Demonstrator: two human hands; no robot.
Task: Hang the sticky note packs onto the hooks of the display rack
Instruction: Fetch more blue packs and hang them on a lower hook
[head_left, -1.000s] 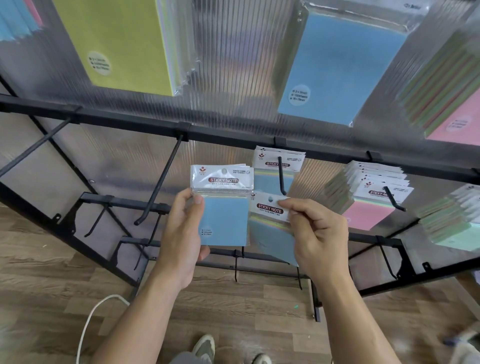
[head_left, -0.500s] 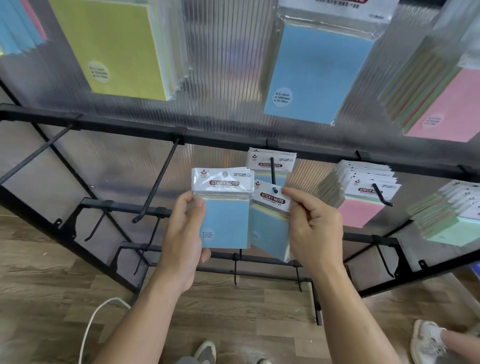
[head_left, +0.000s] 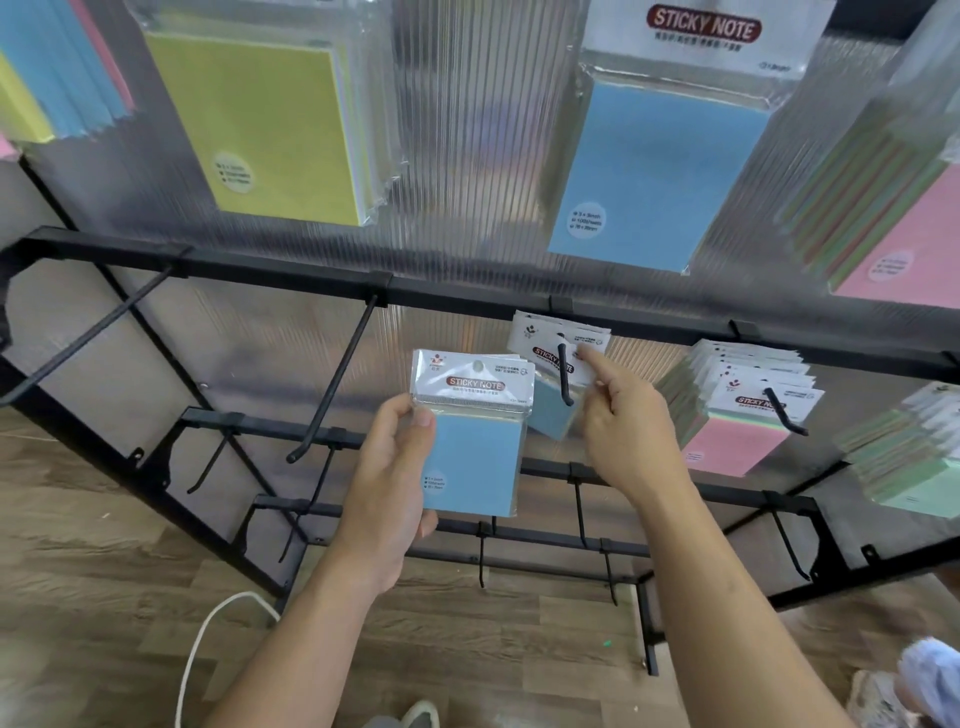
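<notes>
My left hand (head_left: 387, 483) grips a stack of blue cellophane-wrapped sticky note packs (head_left: 470, 441); my right hand (head_left: 623, 431), forefinger straight, presses a hung pack (head_left: 537, 335) along the black wire hook (head_left: 564, 376). Next, I likely thread another's hole.

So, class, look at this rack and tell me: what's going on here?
A person is stocking a display rack with sticky note packs. The left hand grips a stack of blue packs in front of the rack. The right hand touches, with its index finger, the header of a blue pack already threaded on a hook; whether the thumb pinches it is unclear. Pink packs hang on the neighbouring hook.
</notes>
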